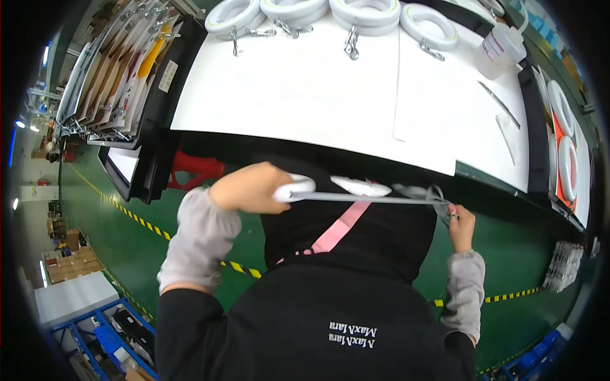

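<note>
My left hand (253,188) is closed around a white ring-shaped coil (296,188), held above my lap. From it a thin grey cord (375,198) runs taut across to my right hand (462,227). The fingers of that hand pinch the cord's far end, where a small metal piece shows; its exact kind is too small to tell. A translucent grey loop (416,190) hangs near this end. Behind the cord, a white oblong piece (361,186) lies at lap height, partly covered by the cord.
White coils (365,14) with metal snap hooks (351,44) line the back of the white table (286,95). A squeeze bottle (499,52) and a thin pointed tool (499,103) are at the right. Black bins (162,86) flank the table; a red stool (196,170) stands below.
</note>
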A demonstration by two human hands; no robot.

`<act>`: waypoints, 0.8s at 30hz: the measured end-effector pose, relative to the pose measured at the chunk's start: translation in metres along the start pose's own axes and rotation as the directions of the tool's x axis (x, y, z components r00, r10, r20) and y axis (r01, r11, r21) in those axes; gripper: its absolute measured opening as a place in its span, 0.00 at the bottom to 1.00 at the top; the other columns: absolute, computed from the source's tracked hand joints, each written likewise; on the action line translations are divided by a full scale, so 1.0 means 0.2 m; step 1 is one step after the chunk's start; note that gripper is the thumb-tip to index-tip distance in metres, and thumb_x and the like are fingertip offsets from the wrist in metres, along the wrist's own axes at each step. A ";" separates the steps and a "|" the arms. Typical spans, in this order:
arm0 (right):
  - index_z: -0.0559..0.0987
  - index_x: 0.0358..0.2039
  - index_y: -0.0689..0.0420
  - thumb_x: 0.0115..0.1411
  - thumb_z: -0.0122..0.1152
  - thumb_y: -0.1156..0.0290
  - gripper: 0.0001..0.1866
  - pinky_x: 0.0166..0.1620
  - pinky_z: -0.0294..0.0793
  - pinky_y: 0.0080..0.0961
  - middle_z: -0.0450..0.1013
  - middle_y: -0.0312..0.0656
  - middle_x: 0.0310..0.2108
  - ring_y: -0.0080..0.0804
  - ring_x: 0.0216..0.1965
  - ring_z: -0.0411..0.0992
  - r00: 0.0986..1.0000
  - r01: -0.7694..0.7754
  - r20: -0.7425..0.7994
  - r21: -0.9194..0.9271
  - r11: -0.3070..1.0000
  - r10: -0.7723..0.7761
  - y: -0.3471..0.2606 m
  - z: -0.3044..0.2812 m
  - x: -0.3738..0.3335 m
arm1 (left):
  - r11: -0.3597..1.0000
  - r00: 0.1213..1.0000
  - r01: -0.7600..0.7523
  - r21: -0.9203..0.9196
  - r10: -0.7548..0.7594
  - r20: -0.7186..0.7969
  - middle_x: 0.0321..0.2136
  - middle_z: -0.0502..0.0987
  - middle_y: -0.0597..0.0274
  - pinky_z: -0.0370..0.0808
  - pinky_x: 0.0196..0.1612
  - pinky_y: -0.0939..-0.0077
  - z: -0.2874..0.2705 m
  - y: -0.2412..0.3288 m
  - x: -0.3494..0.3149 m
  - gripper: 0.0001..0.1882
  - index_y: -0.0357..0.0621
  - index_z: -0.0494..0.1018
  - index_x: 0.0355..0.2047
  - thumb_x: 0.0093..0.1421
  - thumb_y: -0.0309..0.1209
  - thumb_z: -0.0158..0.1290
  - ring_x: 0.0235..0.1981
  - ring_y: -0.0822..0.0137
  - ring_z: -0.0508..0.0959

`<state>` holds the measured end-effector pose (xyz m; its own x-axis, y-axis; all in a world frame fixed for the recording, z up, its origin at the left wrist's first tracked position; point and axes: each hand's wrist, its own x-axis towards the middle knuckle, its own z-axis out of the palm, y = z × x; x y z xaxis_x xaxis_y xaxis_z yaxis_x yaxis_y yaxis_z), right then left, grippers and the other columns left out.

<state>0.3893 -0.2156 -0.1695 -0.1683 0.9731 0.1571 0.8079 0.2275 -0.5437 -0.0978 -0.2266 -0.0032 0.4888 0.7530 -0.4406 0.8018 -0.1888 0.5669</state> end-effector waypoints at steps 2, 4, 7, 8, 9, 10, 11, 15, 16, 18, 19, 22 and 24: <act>0.79 0.28 0.62 0.61 0.51 0.65 0.14 0.31 0.70 0.37 0.74 0.50 0.24 0.49 0.27 0.73 0.961 -0.274 -0.001 0.142 0.951 0.277 -0.06 0.03 0.02 | 0.986 0.994 -0.111 -0.126 0.111 -0.003 0.20 0.75 0.49 0.73 0.28 0.63 0.03 0.04 0.08 0.11 0.39 0.74 0.29 0.44 0.30 0.57 0.24 0.50 0.76; 0.78 0.26 0.63 0.58 0.54 0.70 0.10 0.30 0.71 0.30 0.75 0.44 0.20 0.36 0.24 0.75 0.990 0.119 -0.108 0.247 0.962 -0.095 -0.41 0.14 0.07 | 0.990 0.991 -0.131 -0.050 0.129 -0.043 0.19 0.74 0.49 0.72 0.28 0.61 0.05 0.15 0.17 0.08 0.41 0.73 0.27 0.45 0.27 0.53 0.24 0.48 0.75; 0.79 0.27 0.62 0.58 0.53 0.73 0.09 0.31 0.73 0.28 0.75 0.47 0.22 0.38 0.25 0.75 0.997 0.078 -0.021 0.123 0.989 -0.076 -0.40 0.04 0.03 | 0.973 0.986 -0.166 -0.161 0.166 -0.013 0.20 0.74 0.48 0.73 0.29 0.59 0.04 0.17 0.12 0.09 0.42 0.72 0.28 0.43 0.25 0.52 0.25 0.46 0.75; 0.78 0.25 0.62 0.59 0.54 0.69 0.11 0.28 0.70 0.28 0.72 0.46 0.18 0.37 0.21 0.72 0.942 -0.295 -0.080 0.271 0.916 0.327 -0.16 -0.03 0.03 | 0.984 0.987 -0.157 -0.083 0.152 -0.060 0.20 0.74 0.49 0.73 0.29 0.60 0.01 0.13 0.08 0.10 0.42 0.73 0.29 0.43 0.25 0.52 0.25 0.46 0.75; 0.76 0.22 0.62 0.60 0.54 0.66 0.14 0.25 0.66 0.28 0.70 0.43 0.15 0.31 0.18 0.67 0.994 -0.090 0.048 -0.074 0.993 0.094 0.09 -0.12 -0.06 | 0.990 0.985 -0.139 -0.012 0.137 -0.101 0.20 0.74 0.49 0.72 0.29 0.61 0.00 0.12 0.05 0.10 0.42 0.73 0.29 0.43 0.25 0.52 0.25 0.46 0.75; 0.75 0.20 0.62 0.61 0.54 0.65 0.16 0.23 0.63 0.27 0.69 0.40 0.14 0.28 0.17 0.64 0.997 -0.080 0.010 -0.043 0.996 0.080 0.08 -0.12 -0.06 | 0.990 0.990 -0.138 -0.014 0.137 -0.042 0.19 0.74 0.49 0.73 0.28 0.62 0.04 0.08 0.07 0.09 0.42 0.74 0.29 0.43 0.26 0.53 0.25 0.47 0.76; 0.74 0.19 0.62 0.61 0.54 0.64 0.17 0.22 0.60 0.26 0.67 0.38 0.13 0.24 0.17 0.62 0.997 -0.078 -0.020 -0.011 0.997 0.078 0.04 -0.12 -0.08 | 0.986 0.998 -0.054 -0.155 0.060 0.031 0.19 0.75 0.49 0.73 0.28 0.63 0.02 0.06 0.07 0.08 0.41 0.75 0.27 0.43 0.26 0.53 0.25 0.47 0.76; 0.77 0.22 0.64 0.60 0.52 0.63 0.17 0.21 0.60 0.30 0.65 0.42 0.13 0.37 0.15 0.63 0.870 -0.448 0.372 0.319 0.835 0.324 -0.09 -0.25 -0.04 | 0.992 0.993 -0.086 -0.095 0.078 -0.084 0.19 0.75 0.48 0.73 0.27 0.64 0.02 0.03 0.04 0.08 0.39 0.74 0.24 0.43 0.29 0.57 0.23 0.48 0.76; 0.77 0.22 0.65 0.60 0.54 0.60 0.19 0.24 0.61 0.25 0.65 0.37 0.14 0.30 0.20 0.65 0.841 -0.460 0.466 0.353 0.815 0.273 -0.19 -0.33 -0.03 | 0.996 0.997 -0.056 -0.071 0.051 -0.063 0.19 0.75 0.47 0.73 0.27 0.64 0.04 0.03 0.04 0.08 0.38 0.74 0.24 0.43 0.29 0.56 0.23 0.48 0.76; 0.77 0.22 0.66 0.60 0.54 0.58 0.22 0.29 0.64 0.24 0.69 0.38 0.19 0.28 0.25 0.67 0.911 -0.156 0.407 0.478 0.864 -0.061 -0.36 -0.42 0.02 | 1.000 1.000 0.000 -0.007 0.000 0.002 0.20 0.75 0.49 0.73 0.29 0.62 0.01 0.07 0.08 0.08 0.40 0.74 0.26 0.42 0.25 0.52 0.24 0.48 0.76; 0.77 0.23 0.66 0.61 0.53 0.55 0.24 0.34 0.66 0.25 0.72 0.42 0.29 0.29 0.32 0.68 0.922 -0.098 0.370 0.503 0.859 -0.112 -0.46 -0.46 0.05 | 1.000 1.000 0.005 -0.005 -0.005 0.003 0.20 0.75 0.49 0.73 0.29 0.62 0.01 0.07 0.08 0.08 0.40 0.74 0.26 0.42 0.25 0.52 0.24 0.48 0.76; 0.77 0.30 0.67 0.64 0.47 0.56 0.24 0.48 0.65 0.29 0.70 0.48 0.44 0.34 0.39 0.70 0.992 -0.077 0.116 0.330 0.941 0.041 -0.50 -0.51 0.06 | 0.998 0.999 0.034 0.055 -0.033 -0.024 0.19 0.75 0.48 0.73 0.29 0.61 0.04 0.04 0.10 0.10 0.40 0.74 0.28 0.42 0.25 0.52 0.24 0.48 0.76; 0.75 0.32 0.68 0.67 0.43 0.58 0.23 0.53 0.63 0.29 0.71 0.47 0.45 0.35 0.42 0.69 0.979 -0.088 -0.113 0.516 0.852 0.170 -0.47 -0.54 0.03 | 0.999 0.996 0.007 0.038 -0.003 -0.086 0.20 0.75 0.47 0.74 0.29 0.62 0.06 0.02 0.10 0.08 0.39 0.74 0.26 0.42 0.26 0.54 0.24 0.47 0.76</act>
<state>0.3733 -0.2355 -0.0296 0.0366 0.9873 0.1547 0.4121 0.1261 -0.9024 -0.0814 -0.2191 -0.0183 0.4549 0.8049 -0.3811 0.8174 -0.2075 0.5374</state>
